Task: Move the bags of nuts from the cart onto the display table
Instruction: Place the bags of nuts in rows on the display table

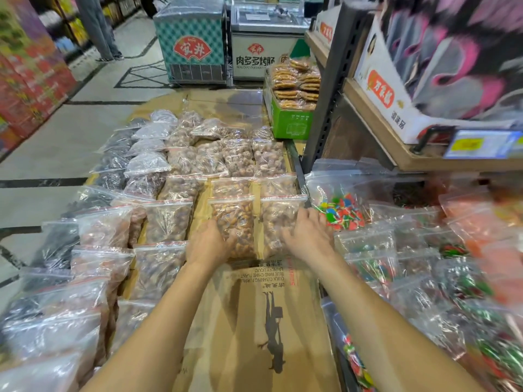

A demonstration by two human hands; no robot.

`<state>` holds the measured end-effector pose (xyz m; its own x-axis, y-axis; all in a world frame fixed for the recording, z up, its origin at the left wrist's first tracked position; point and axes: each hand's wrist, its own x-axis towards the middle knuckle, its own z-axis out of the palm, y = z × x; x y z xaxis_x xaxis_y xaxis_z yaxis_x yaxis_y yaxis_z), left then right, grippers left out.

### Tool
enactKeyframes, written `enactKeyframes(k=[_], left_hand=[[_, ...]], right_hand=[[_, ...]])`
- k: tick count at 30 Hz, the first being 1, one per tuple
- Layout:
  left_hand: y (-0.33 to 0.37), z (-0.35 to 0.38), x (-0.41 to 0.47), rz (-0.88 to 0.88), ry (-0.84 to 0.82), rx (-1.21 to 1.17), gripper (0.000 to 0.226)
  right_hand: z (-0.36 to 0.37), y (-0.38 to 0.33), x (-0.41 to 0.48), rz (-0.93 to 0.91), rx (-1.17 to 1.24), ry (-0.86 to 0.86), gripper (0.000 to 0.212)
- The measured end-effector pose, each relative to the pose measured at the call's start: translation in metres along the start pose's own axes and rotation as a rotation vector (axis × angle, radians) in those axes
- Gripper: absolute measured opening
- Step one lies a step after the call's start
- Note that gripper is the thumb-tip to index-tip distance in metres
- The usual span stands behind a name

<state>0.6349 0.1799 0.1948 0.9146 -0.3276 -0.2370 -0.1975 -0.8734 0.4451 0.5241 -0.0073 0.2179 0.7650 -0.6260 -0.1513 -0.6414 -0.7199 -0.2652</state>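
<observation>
Head view, read from the left edge across. Meets first the dark-filled bags [56, 241] piled at lower left, glossy and overlapping; likely to slide toward the floor if jolted. Passes next over brown-nut bags [167, 219] laid in rows on the cardboard-lined surface [254, 306], by those tidy rows probably the display table, though cannot say for sure, with no cart plainly picked out. Reaches the left hand [209, 246] at centre frame, fingers curled onto the near left corner of the amber-nut bag [233, 219], grasping it; risks dragging that corner alone and tipping the loose nuts to one end, or popping the red zip seal under a hard squeeze. Notes a bare strip of cardboard between this bag and the paler-nut bag [273, 219] just beside it, each lying flat in the nearest row. Comes then to the right hand [308, 236], released, fingers spread fairly straight and resting on that bag's right side; grips nothing firmly, so may let the bag skid on the smooth cardboard toward the dark rail [298, 168] and over the edge. Ends at right of frame with candy bags [343, 213] just beside the right hand; could be knocked out of place by a careless wrist, or get mixed in with the nuts. Blurred beyond that, so leaves the far right unjudged.
</observation>
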Motion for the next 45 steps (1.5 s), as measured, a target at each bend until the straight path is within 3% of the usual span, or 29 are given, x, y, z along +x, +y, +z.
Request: enactKeyframes(k=[3, 9, 16, 33, 36, 45], left_hand=[[0.009, -0.013, -0.027, 0.095, -0.015, 0.136, 0.069], [0.028, -0.029, -0.083, 0.214, 0.056, 0.312, 0.063], [0.042, -0.033, -0.126, 0.328, 0.09, 0.358, 0.066], [0.005, -0.047, -0.215, 0.651, -0.063, 0.368, 0.059], [0.009, -0.039, -0.234, 0.724, -0.076, 0.379, 0.062], [0.06, 0.011, -0.301, 0.93, -0.192, 0.418, 0.06]], right_hand=[[-0.013, 0.0, -0.025, -0.051, -0.091, 0.044, 0.076], [-0.039, 0.004, -0.069, -0.086, -0.193, 0.059, 0.074], [-0.063, 0.011, -0.127, -0.087, -0.248, 0.077, 0.071], [-0.04, -0.009, -0.287, 0.266, -0.211, 0.113, 0.07], [-0.035, 0.001, -0.316, 0.326, -0.198, 0.141, 0.062], [-0.031, 0.079, -0.396, 0.549, -0.128, 0.132, 0.071]])
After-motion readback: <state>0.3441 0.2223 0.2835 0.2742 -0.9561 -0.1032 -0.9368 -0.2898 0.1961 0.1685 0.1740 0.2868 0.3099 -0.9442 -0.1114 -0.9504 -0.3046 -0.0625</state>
